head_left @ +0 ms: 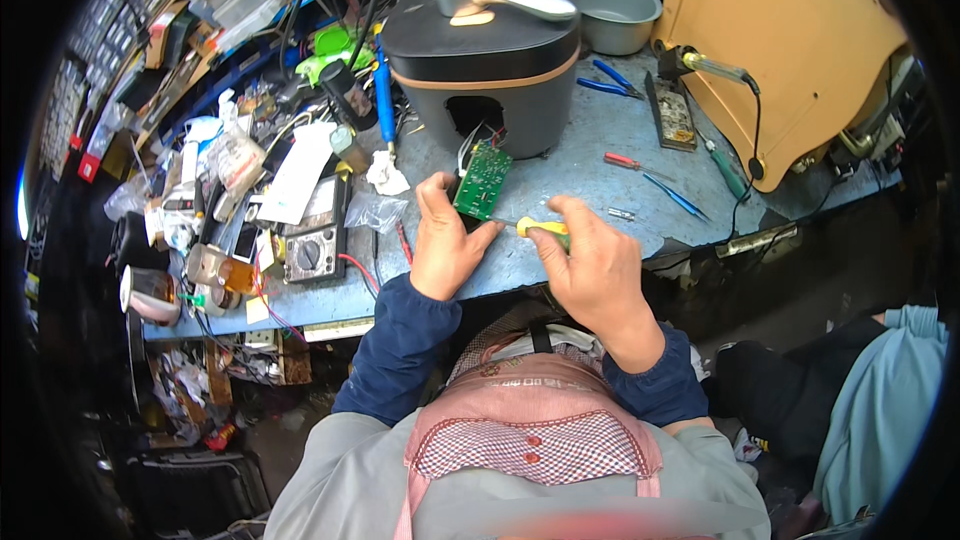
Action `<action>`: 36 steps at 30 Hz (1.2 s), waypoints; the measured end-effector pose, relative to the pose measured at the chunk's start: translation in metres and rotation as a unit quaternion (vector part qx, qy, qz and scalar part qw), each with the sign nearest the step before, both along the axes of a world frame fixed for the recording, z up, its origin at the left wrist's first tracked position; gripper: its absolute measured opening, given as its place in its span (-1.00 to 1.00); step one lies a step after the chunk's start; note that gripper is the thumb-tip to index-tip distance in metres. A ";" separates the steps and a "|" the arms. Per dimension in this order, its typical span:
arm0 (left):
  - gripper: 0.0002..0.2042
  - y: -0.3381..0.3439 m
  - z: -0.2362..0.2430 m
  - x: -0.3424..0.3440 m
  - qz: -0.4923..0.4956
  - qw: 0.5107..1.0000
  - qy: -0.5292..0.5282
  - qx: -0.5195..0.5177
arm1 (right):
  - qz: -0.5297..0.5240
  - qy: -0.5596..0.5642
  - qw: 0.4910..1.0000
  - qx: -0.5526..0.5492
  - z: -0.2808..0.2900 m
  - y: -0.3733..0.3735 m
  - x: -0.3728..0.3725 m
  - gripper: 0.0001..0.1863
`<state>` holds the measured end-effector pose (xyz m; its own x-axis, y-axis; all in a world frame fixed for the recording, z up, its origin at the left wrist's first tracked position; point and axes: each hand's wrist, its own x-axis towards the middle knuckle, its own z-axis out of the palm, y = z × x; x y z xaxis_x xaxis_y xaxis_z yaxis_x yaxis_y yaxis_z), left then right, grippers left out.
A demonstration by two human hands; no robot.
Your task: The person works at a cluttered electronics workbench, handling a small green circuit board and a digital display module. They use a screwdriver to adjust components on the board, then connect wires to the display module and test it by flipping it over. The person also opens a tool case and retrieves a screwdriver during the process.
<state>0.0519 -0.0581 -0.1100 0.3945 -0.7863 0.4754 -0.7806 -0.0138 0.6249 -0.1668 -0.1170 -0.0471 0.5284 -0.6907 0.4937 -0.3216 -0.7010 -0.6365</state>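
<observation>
A green circuit board (482, 180) is gripped at its left and lower edges by my left hand (446, 245). Thin wires run from it into a dark square opening in the front of a black and grey rice cooker (430, 90). My right hand (597, 265) is closed around a screwdriver (541, 229) with a yellow and green handle. Its thin shaft points left toward the board's lower edge, close to my left fingertips. Whether the tip touches the board is too small to tell.
An analog multimeter (312, 252) and a clear plastic bag (376, 211) lie to the left. On the right are blue pliers (612, 83), a red screwdriver (622, 160), blue tweezers (676, 196) and a soldering iron (715, 67). A grey pot (618, 15) stands behind.
</observation>
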 end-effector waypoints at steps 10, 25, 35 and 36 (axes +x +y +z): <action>-0.47 0.004 0.010 -0.004 -0.001 1.000 0.010 0.005 | 0.004 -0.029 0.998 -0.048 -0.007 0.004 0.002 -0.60; -0.81 0.005 0.010 0.000 -0.040 0.999 0.003 0.017 | 0.010 -0.021 1.000 0.005 -0.007 0.002 -0.003 -0.68; -0.79 0.004 -0.001 0.008 -0.046 0.999 0.025 -0.005 | 0.018 -0.101 0.994 -0.027 -0.005 0.006 0.005 -0.72; -0.78 0.003 -0.001 0.008 -0.044 0.999 0.023 -0.004 | 0.023 -0.133 0.990 -0.031 -0.004 0.007 0.007 -0.74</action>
<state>0.0600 -0.0547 -0.1107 0.3453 -0.8158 0.4639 -0.7485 0.0588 0.6605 -0.1602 -0.1096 -0.0508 0.4040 -0.6329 0.6605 -0.1164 -0.7518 -0.6491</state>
